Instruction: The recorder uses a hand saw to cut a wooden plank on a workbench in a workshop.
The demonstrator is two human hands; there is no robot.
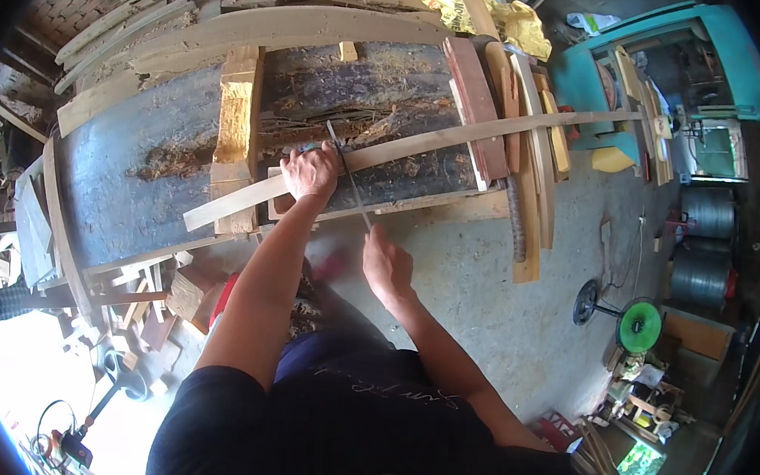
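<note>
A long, slightly curved wooden strip (441, 142) lies slantwise over the workbench. My left hand (311, 171) presses down on it with the fingers curled over its far edge; a bit of teal shows by the fingertips. Close to the right of that hand, a thin straight metal tool (356, 195), like a narrow blade or file, crosses the strip. Its exact kind is too small to tell. My right hand (386, 263) is closed around the tool's near end, in front of the bench edge. Under the strip, near my left hand, sits a thick pale wooden block (239, 128).
The dark, worn workbench top (126, 173) has a rough, broken groove along it. Several boards (479, 111) lie across its right end, and long planks (263, 27) are stacked behind. A green fan (639, 325) stands on the floor at right. Wood offcuts (159, 327) are piled at lower left.
</note>
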